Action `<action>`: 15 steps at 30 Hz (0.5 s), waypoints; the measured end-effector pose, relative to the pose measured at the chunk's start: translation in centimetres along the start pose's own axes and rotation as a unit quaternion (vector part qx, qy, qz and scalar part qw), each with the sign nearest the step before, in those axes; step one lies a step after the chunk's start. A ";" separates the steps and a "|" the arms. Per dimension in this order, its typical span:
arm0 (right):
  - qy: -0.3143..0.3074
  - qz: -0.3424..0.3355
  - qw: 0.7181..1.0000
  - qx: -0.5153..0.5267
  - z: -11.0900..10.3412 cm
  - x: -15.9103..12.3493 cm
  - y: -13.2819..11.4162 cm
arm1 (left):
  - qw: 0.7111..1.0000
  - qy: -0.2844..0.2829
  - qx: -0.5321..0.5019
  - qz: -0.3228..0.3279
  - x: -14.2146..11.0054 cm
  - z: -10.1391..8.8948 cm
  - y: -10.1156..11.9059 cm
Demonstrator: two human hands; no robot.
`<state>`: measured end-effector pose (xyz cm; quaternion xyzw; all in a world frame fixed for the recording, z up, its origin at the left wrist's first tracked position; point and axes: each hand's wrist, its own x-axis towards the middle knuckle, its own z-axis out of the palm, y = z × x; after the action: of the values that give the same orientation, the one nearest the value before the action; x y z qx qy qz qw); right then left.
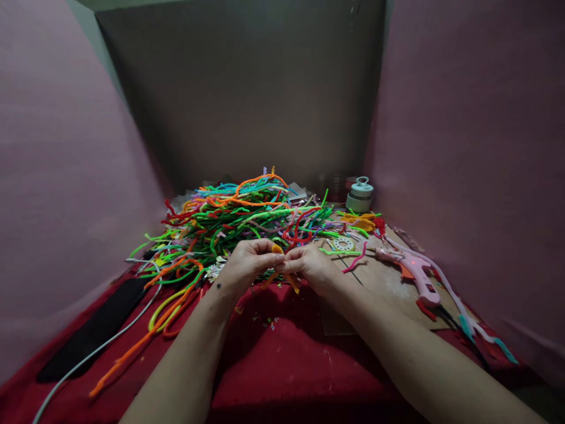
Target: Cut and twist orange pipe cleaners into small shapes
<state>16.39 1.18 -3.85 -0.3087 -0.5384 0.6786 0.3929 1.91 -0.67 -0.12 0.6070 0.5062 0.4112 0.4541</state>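
The person's two hands meet above the middle of the red tabletop [273, 359], rather far from its left and right edges. The left hand [249, 262] pinches an orange piece [277, 249] between the thumb and the fingers. The right hand [309, 265] comes from the other side and is also closed with its fingertips upon this piece. One part of the piece shows above the fingertips, and narrow ends hang below them; its full shape is hidden by the fingers.

Just behind the hands, a large pile [247, 218] of fuzzy stems in many colours spreads toward the far edge of the tabletop. Some stems reach from it toward the near left corner. Along the left edge lie a black object [95, 333] and a white cable [103, 341].

On the right part of the tabletop there is a board [375, 294]. The pink glue gun [412, 268] rests on it, near the right edge, its nozzle turned to the left and a small red light glowing. A white ring [343, 244] and a pink stem [355, 259] lie between the gun and the pile. Near the far right corner stands a jar [359, 197].
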 end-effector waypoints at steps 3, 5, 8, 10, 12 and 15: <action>0.019 0.020 1.000 -0.001 0.1 0.0 -0.1 | 1.000 0.005 0.005 0.007 0.1 0.4 -0.3; 0.026 0.029 0.999 0.015 -0.1 0.1 0.1 | 0.999 0.036 0.025 0.031 0.1 1.0 -0.5; 0.037 0.021 0.999 0.030 -0.5 0.5 0.5 | 0.987 0.110 0.079 0.081 -0.1 1.7 -0.5; 0.037 0.012 0.999 0.033 -0.6 0.6 0.6 | 0.982 0.128 0.102 0.098 -0.2 2.0 -0.4; 0.036 0.012 0.999 0.029 -0.5 0.5 0.5 | 0.983 0.123 0.097 0.096 -0.2 2.0 -0.4; 0.039 0.021 0.999 0.023 -0.2 0.4 0.5 | 0.982 0.130 0.100 0.096 0.1 1.9 -0.9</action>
<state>16.32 1.57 -4.35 -0.3371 -0.5000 0.6863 0.4067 3.49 -0.77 -1.44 0.6366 0.5389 0.4757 0.2793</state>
